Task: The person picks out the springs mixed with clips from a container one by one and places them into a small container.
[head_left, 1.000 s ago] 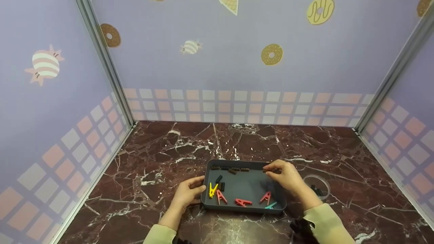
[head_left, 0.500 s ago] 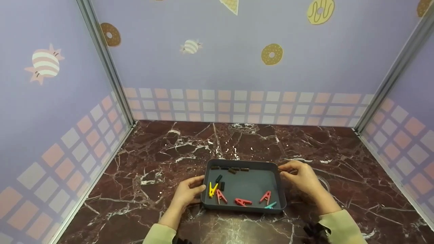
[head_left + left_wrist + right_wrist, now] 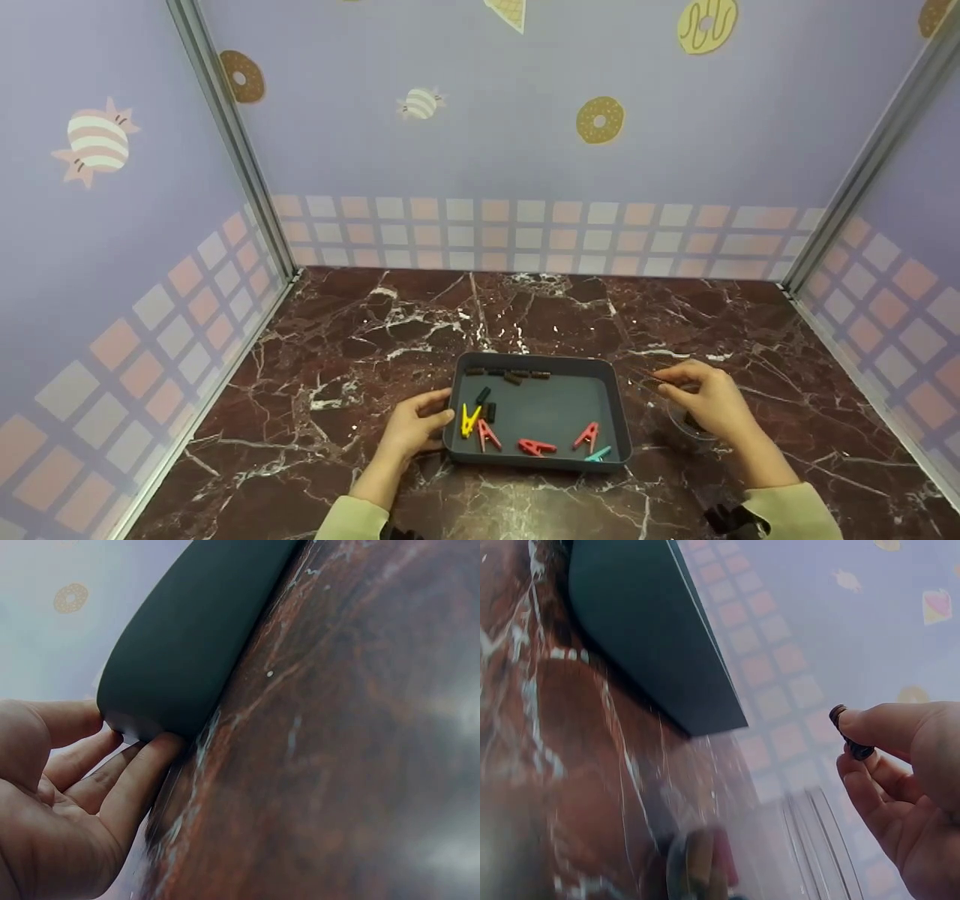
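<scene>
Before me spreads a glossy, marble-patterned tabletop [image 3: 375, 330], dark reddish-brown, with pale veins branching in every direction. White flecks cluster just beyond the tray's far side, and I see light shining back off the stone close to me. The rectangular dark grey tray [image 3: 525, 460] sits flat on it. Near the tray, on my right, stands a clear round container [image 3: 780, 855], its wall transparent, apart from the tray.

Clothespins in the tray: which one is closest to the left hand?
The yellow clothespin, the only yellow one. The three red clothespins and the teal clothespin lie farther from the left hand.
</scene>
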Motion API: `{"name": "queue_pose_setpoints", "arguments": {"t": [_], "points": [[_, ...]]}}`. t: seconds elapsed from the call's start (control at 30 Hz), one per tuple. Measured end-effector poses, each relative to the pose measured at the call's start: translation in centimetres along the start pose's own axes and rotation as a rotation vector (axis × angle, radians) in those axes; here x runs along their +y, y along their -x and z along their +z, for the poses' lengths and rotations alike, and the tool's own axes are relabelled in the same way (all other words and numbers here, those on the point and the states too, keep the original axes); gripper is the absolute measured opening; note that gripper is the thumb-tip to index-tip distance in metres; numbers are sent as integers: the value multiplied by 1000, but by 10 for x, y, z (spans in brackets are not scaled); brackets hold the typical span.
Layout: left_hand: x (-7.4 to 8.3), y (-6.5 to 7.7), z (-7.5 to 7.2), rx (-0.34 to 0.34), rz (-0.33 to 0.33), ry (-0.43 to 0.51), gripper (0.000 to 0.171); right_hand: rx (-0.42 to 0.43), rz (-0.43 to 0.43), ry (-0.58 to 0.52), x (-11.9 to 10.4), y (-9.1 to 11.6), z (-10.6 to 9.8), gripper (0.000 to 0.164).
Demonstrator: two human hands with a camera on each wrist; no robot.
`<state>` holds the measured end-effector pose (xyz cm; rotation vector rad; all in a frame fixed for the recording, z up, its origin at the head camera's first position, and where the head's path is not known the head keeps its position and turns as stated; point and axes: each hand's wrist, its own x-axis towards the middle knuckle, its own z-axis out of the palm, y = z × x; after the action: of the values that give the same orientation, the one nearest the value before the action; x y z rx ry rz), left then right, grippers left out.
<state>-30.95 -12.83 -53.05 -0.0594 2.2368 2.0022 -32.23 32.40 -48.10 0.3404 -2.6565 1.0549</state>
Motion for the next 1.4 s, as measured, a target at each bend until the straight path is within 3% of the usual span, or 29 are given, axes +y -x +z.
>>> {"name": "queue_pose_setpoints", "arguments": {"t": [0.4, 0.57, 0.8, 1.4], "points": [[-1, -1, 0, 9, -3, 9, 50, -2, 60, 49, 22, 21, -23, 16], [0, 0, 0, 16, 3, -3, 50, -17, 69, 59, 28, 23, -23, 15], [-1, -1, -1, 31, 61, -92, 46, -30, 89, 73, 29, 25, -22, 15], [1, 0, -1, 37, 53, -84, 46, -26, 80, 54, 28, 24, -23, 16]]}}
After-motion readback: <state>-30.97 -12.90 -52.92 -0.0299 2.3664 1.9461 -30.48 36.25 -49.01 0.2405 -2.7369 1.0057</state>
